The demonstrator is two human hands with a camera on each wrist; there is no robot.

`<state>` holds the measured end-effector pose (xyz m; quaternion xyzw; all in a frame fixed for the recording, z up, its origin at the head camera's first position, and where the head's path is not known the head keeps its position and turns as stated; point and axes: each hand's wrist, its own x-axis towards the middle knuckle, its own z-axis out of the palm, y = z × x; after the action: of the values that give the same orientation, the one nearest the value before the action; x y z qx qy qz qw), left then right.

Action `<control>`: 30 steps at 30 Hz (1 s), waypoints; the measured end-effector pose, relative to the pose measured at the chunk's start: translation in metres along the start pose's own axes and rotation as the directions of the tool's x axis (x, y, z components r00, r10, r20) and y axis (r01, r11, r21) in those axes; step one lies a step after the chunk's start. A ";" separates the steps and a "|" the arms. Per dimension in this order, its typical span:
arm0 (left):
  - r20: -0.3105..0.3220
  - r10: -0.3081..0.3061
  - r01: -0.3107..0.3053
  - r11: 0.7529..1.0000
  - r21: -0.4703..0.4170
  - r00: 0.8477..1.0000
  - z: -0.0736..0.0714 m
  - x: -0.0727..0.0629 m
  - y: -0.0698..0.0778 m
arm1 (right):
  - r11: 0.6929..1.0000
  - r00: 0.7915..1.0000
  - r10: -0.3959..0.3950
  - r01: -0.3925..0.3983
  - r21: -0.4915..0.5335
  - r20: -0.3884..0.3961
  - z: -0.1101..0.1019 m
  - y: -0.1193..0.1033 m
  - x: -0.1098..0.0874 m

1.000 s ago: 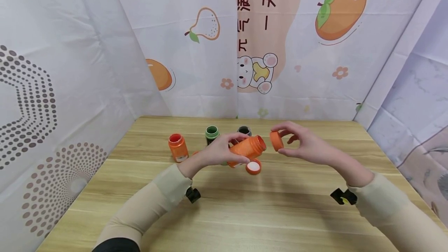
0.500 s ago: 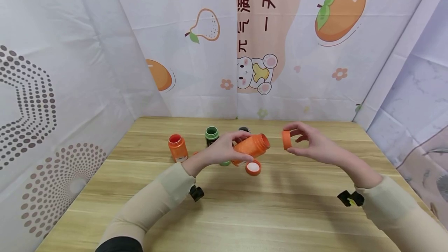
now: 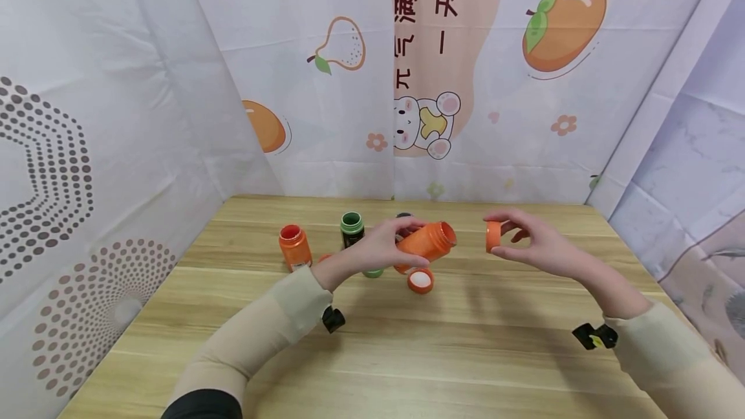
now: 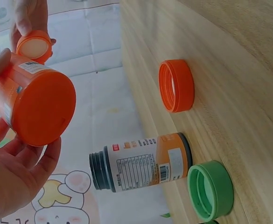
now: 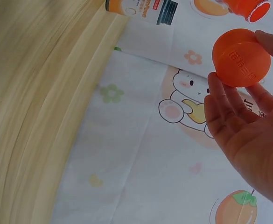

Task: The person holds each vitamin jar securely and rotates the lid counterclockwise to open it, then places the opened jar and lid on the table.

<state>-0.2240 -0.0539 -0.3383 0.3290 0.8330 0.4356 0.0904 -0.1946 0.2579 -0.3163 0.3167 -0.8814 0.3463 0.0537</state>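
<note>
My left hand (image 3: 378, 249) grips an orange bottle (image 3: 429, 242) above the table, tilted with its uncapped mouth up and to the right. The left wrist view shows the base of this bottle (image 4: 45, 108) with fingers and thumb around its side. To the right, my right hand (image 3: 535, 246) pinches an orange screw cap (image 3: 493, 236) by its edge, apart from the bottle. In the right wrist view the outer face of that cap (image 5: 241, 58) shows raised lettering. Its pale inner liner faces the left wrist camera.
An uncapped orange bottle (image 3: 295, 248) and a green-necked bottle (image 3: 352, 228) stand at the back left. A grey-necked bottle (image 4: 141, 162) is mostly hidden behind my left hand in the head view. An orange cap (image 3: 420, 280) and a green cap (image 4: 211, 190) lie on the wooden table (image 3: 442, 354).
My right hand has moved right with the orange cap, widening the gap to the bottle. My left hand has shifted slightly right, still holding the orange bottle.
</note>
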 end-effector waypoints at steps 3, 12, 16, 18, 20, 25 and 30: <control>0.004 -0.005 0.005 1.000 -0.020 1.000 0.001 0.004 0.001 | 0.999 0.999 0.039 -0.039 0.020 -0.001 -0.002 0.003 -0.003; -0.010 -0.012 0.012 0.999 -0.050 1.000 0.005 0.016 0.003 | 0.999 0.999 0.038 -0.037 0.022 -0.023 -0.003 0.015 -0.006; -0.020 -0.015 0.014 0.999 -0.041 1.000 0.009 0.023 0.001 | 0.999 0.999 0.033 -0.033 0.019 -0.029 -0.002 0.019 -0.008; -0.028 -0.012 0.011 0.999 -0.043 1.000 0.011 0.026 0.001 | 0.999 0.999 0.034 -0.033 0.030 -0.033 -0.002 0.021 -0.008; -0.039 -0.008 0.007 0.999 -0.048 0.999 0.013 0.029 0.001 | 0.998 0.999 0.042 -0.040 0.055 -0.033 -0.001 0.023 -0.009; -0.073 -0.007 -0.001 0.994 -0.108 0.997 0.021 0.037 -0.002 | 0.989 0.997 0.075 -0.070 0.134 -0.035 0.002 0.031 -0.011; -0.108 -0.003 -0.012 0.990 -0.141 0.994 0.030 0.042 -0.004 | 0.981 0.996 0.076 -0.068 0.181 -0.040 0.004 0.039 -0.013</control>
<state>-0.2455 -0.0091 -0.3541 0.2995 0.8029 0.5110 0.0675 -0.2070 0.2834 -0.3456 0.2801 -0.8560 0.4333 0.0328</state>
